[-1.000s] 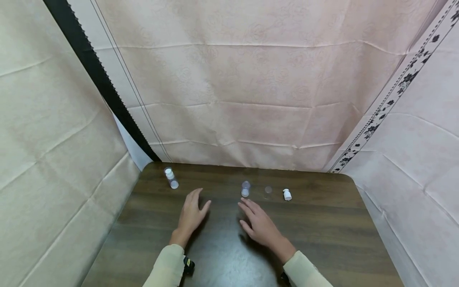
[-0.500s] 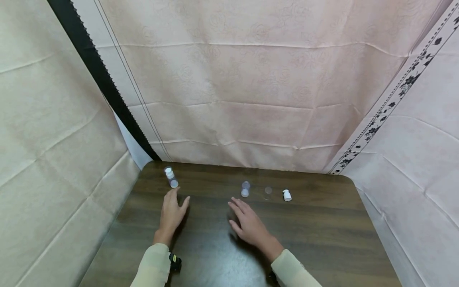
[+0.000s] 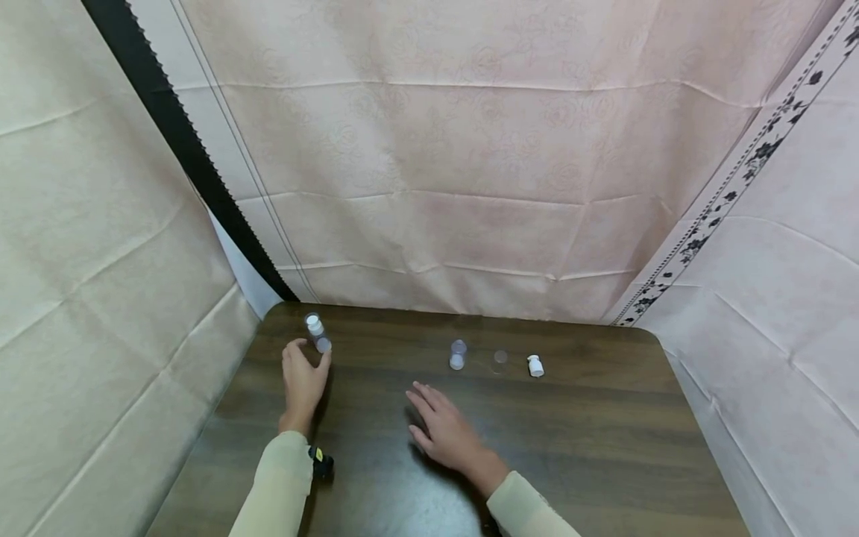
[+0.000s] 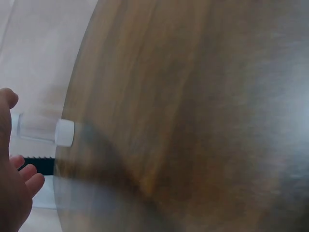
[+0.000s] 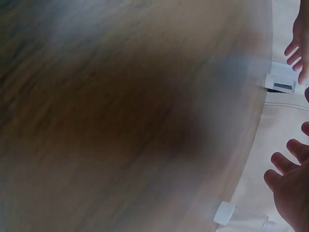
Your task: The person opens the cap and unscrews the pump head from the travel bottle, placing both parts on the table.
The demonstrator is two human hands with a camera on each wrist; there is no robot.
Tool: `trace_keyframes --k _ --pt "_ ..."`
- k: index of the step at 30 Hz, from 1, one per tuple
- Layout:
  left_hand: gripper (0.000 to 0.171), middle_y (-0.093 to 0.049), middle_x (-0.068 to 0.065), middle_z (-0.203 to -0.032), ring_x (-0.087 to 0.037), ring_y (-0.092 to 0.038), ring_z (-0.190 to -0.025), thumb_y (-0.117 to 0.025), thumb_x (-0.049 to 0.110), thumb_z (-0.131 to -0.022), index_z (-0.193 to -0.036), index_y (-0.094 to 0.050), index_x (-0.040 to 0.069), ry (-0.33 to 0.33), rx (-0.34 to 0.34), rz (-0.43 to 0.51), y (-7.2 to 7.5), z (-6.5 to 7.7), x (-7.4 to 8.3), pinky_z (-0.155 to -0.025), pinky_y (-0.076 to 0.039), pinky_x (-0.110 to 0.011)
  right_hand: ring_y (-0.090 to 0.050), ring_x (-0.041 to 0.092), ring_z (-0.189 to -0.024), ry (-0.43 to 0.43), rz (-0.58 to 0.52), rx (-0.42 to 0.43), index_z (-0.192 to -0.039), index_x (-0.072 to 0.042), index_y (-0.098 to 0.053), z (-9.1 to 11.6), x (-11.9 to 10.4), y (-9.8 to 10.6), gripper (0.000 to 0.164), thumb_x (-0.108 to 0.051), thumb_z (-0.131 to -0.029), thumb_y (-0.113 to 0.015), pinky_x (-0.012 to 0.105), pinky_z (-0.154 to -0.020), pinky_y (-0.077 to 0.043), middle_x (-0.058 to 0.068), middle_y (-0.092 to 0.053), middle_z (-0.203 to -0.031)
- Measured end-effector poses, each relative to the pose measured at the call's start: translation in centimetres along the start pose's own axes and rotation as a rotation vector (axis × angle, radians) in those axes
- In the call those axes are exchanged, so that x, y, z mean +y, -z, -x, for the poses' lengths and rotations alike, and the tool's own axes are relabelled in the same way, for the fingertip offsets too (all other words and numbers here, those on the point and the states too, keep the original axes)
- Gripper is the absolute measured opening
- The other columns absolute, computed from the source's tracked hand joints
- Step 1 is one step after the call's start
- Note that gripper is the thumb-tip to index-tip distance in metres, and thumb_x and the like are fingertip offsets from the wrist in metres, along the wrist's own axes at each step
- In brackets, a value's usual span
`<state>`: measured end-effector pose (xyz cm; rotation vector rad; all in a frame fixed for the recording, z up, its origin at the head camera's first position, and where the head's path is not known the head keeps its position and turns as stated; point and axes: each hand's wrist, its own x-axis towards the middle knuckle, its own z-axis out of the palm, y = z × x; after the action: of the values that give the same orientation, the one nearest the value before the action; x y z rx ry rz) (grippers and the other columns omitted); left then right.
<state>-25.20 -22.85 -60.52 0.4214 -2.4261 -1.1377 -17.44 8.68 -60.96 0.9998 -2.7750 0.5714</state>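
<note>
A small clear bottle [image 3: 318, 333] with a white top and white base stands at the far left of the table. My left hand [image 3: 303, 384] reaches up to it, thumb and fingers spread either side of its lower part. In the left wrist view the bottle [image 4: 38, 130] shows between the thumb and the fingers [image 4: 34, 181], with gaps around it. My right hand [image 3: 446, 432] hovers over the middle of the table, fingers spread, holding nothing. Beyond it stands a second clear bottle [image 3: 458, 354] with a white base and no white top.
To the right of the second bottle lie a clear, see-through round piece [image 3: 500, 358] and a small white nozzle-like piece [image 3: 535, 366]. The dark wooden table [image 3: 604, 432] ends just behind these things. Pale cloth [image 3: 429, 224] hangs at the back and both sides.
My left hand has moved left and forward to the capped bottle, its thumb and fingers now on either side. My right hand has drifted left, away from the second bottle.
</note>
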Motion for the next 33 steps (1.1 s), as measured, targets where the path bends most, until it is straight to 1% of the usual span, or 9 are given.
trace_keyframes --k 3,6,10,14,16,19,23,30,33 --pt "0.069 -0.044 -0.031 -0.146 -0.047 -0.045 -0.136 -0.075 0.023 -0.094 -0.145 -0.038 -0.004 0.059 -0.018 0.057 0.1 -1.1 -0.5 -0.111 -0.040 -0.060 -0.044 0.031 -0.147 -0.010 -0.024 -0.008 -0.157 -0.013 -0.043 -0.1 0.0 -0.3 0.062 -0.034 -0.103 -0.063 0.050 -0.116 -0.042 0.011 -0.040 -0.163" --pt "0.078 -0.039 -0.031 -0.153 -0.048 -0.041 -0.142 -0.075 0.025 -0.095 -0.153 -0.032 -0.003 0.107 -0.057 0.102 0.1 -2.3 -0.7 -0.115 -0.037 -0.060 -0.044 0.030 -0.148 -0.027 -0.046 -0.003 -0.157 -0.013 -0.043 -0.3 0.1 -0.6 0.061 -0.034 -0.103 -0.062 0.050 -0.116 -0.043 0.010 -0.040 -0.164" --pt "0.086 -0.038 -0.030 -0.158 -0.047 -0.039 -0.145 -0.075 0.031 -0.094 -0.157 -0.027 -0.002 0.141 -0.116 0.098 -0.1 -3.7 -0.7 -0.118 -0.035 -0.059 -0.045 0.031 -0.146 -0.045 -0.061 0.002 -0.157 -0.012 -0.043 -0.7 0.3 -1.0 0.061 -0.034 -0.103 -0.062 0.051 -0.115 -0.043 0.011 -0.041 -0.163" --pt "0.089 -0.039 -0.028 -0.159 -0.044 -0.038 -0.147 -0.075 0.037 -0.094 -0.158 -0.026 -0.001 0.165 -0.166 0.088 -0.2 -5.0 -0.6 -0.119 -0.034 -0.057 -0.044 0.030 -0.147 -0.064 -0.078 -0.028 -0.157 -0.013 -0.042 -1.3 0.1 -1.1 0.061 -0.035 -0.104 -0.061 0.050 -0.116 -0.042 0.010 -0.040 -0.164" --pt "0.089 -0.040 -0.027 -0.159 -0.043 -0.039 -0.147 -0.075 0.037 -0.094 -0.158 -0.026 -0.001 0.184 -0.188 0.092 -0.3 -5.5 -0.5 -0.119 -0.034 -0.056 -0.043 0.029 -0.148 -0.074 -0.080 -0.045 -0.158 -0.015 -0.041 -1.5 0.0 -1.1 0.060 -0.036 -0.105 -0.059 0.049 -0.116 -0.042 0.009 -0.039 -0.165" --pt "0.086 -0.043 -0.027 -0.157 -0.043 -0.041 -0.145 -0.075 0.034 -0.095 -0.158 -0.027 0.000 0.220 -0.220 0.094 -0.5 -5.9 -0.4 -0.118 -0.036 -0.056 -0.044 0.028 -0.147 -0.077 -0.088 -0.048 -0.158 -0.018 -0.041 -1.6 -0.1 -1.5 0.058 -0.038 -0.106 -0.056 0.048 -0.116 -0.043 0.007 -0.038 -0.165" --pt "0.076 -0.048 -0.029 -0.153 -0.044 -0.045 -0.142 -0.073 0.025 -0.097 -0.156 -0.032 0.000 0.236 -0.233 0.079 -0.8 -6.3 -0.2 -0.116 -0.038 -0.057 -0.045 0.029 -0.146 -0.078 -0.136 -0.037 -0.158 -0.019 -0.043 -1.6 -0.3 -1.6 0.056 -0.036 -0.106 -0.057 0.051 -0.114 -0.044 0.008 -0.039 -0.164" --pt "0.050 -0.056 -0.032 -0.141 -0.047 -0.050 -0.135 -0.069 0.018 -0.099 -0.138 -0.049 -0.006 0.201 -0.202 0.008 -1.1 -6.1 -0.1 -0.114 -0.039 -0.057 -0.046 0.030 -0.145 -0.079 -0.171 -0.025 -0.156 -0.017 -0.045 -1.4 -0.2 -1.7 0.055 -0.032 -0.105 -0.060 0.052 -0.112 -0.045 0.010 -0.041 -0.163" --pt "0.045 -0.058 -0.031 -0.139 -0.047 -0.052 -0.133 -0.069 0.019 -0.100 -0.133 -0.053 -0.005 0.186 -0.190 0.007 -1.2 -5.9 -0.2 -0.114 -0.039 -0.058 -0.045 0.031 -0.145 -0.091 -0.203 -0.026 -0.157 -0.016 -0.044 -1.3 -0.2 -1.5 0.055 -0.031 -0.105 -0.059 0.053 -0.112 -0.045 0.010 -0.040 -0.164"
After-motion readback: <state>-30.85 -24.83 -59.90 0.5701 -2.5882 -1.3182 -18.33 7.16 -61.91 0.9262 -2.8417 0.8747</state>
